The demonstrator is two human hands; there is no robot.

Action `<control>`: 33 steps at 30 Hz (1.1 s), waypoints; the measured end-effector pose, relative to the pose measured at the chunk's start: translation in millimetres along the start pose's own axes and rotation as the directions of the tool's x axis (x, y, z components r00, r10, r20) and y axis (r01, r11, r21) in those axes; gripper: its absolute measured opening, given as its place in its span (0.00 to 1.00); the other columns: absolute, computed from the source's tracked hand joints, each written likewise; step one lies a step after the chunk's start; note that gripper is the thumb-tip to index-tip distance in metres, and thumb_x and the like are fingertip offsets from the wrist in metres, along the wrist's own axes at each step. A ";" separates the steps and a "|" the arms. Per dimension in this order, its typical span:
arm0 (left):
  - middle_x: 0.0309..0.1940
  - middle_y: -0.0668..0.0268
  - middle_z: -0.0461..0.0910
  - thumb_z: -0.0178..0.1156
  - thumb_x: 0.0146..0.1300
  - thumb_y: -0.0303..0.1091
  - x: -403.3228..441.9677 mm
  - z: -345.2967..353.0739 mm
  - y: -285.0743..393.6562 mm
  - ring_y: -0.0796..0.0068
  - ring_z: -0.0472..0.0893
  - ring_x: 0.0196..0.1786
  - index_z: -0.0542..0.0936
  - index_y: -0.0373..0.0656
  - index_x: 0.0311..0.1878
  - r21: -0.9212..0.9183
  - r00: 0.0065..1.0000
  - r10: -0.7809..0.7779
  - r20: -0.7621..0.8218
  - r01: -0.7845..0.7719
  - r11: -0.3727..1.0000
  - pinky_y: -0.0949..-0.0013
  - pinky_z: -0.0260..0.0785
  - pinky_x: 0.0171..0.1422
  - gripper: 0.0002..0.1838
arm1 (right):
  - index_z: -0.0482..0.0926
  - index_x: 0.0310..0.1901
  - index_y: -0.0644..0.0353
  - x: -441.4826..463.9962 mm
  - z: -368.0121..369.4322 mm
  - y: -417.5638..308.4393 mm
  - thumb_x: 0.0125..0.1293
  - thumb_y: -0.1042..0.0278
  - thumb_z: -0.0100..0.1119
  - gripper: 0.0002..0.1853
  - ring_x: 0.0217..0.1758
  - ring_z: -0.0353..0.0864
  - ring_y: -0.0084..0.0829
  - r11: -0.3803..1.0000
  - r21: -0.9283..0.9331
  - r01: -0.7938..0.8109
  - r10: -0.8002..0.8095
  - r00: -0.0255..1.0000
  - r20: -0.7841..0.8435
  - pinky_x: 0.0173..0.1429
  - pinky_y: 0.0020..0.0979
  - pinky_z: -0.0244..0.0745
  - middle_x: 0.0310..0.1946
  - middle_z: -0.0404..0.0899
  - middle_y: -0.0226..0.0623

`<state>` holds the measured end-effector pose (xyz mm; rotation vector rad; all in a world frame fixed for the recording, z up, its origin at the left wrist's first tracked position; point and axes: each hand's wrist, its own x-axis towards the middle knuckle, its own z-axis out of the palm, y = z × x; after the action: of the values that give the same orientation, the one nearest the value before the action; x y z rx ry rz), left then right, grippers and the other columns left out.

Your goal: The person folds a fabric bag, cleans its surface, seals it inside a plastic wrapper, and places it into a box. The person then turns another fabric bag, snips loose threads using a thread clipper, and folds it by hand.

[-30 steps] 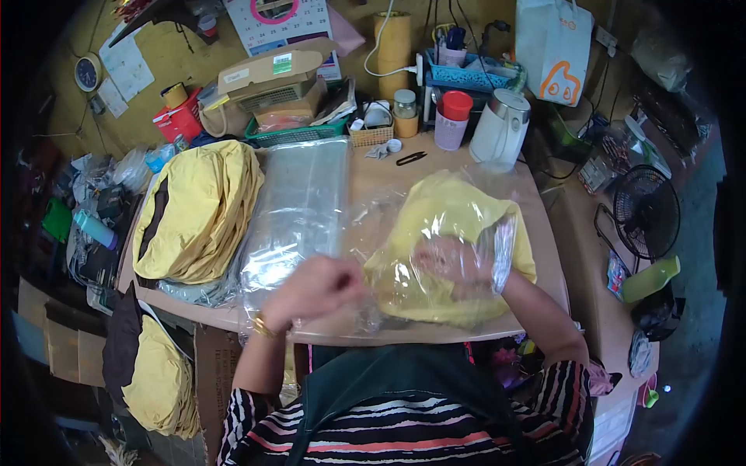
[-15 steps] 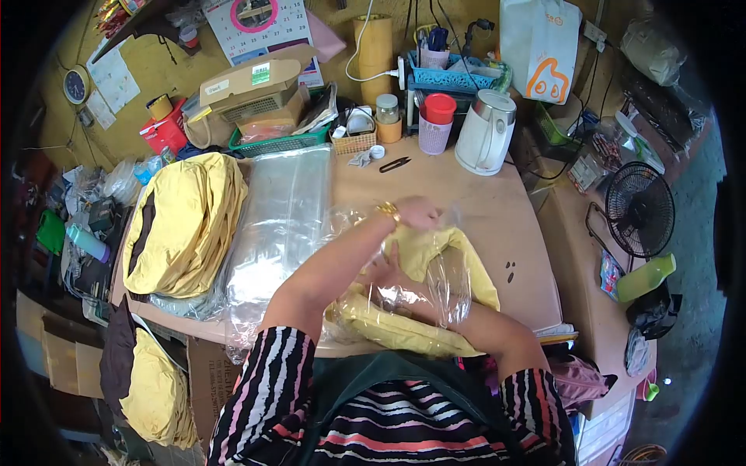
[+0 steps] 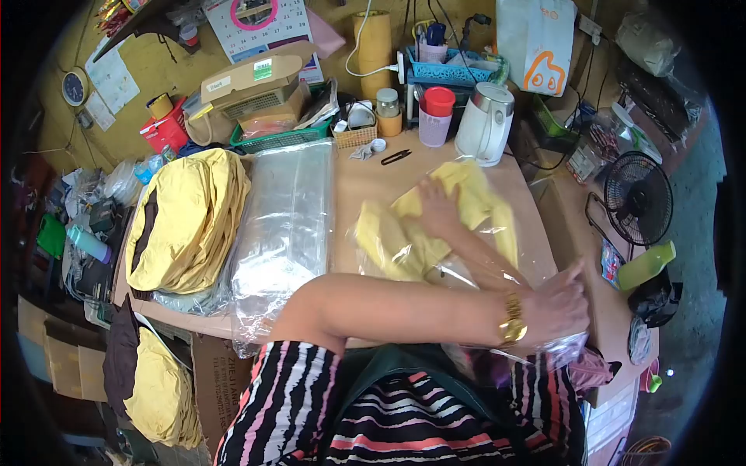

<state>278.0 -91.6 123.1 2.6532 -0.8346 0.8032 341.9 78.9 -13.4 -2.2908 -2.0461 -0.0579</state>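
Right hand: fingers spread, palm down on yellow cloth inside clear bag, on desk. Left hand: fingers curled together over plastic at desk's right edge; cannot tell if clamped on it. Left forearm crosses in front, hiding bag's near part. Clear plastic stack lies between bag and yellow pile.
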 end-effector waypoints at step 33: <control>0.54 0.55 0.75 0.61 0.65 0.27 -293.2 -32.8 10.7 0.64 0.81 0.53 0.62 0.38 0.65 -0.947 -0.194 -0.928 0.319 -0.037 -0.318 0.64 0.80 0.54 0.28 | 0.56 0.74 0.37 -79.2 20.2 -58.4 0.63 0.38 0.54 0.39 0.78 0.47 0.51 0.868 0.099 0.486 -0.482 0.874 -0.064 0.72 0.70 0.39 0.76 0.51 0.39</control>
<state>56.9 45.1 -16.9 0.6655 0.7954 0.6204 274.6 8.5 -37.9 -1.6453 -2.4788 -0.0097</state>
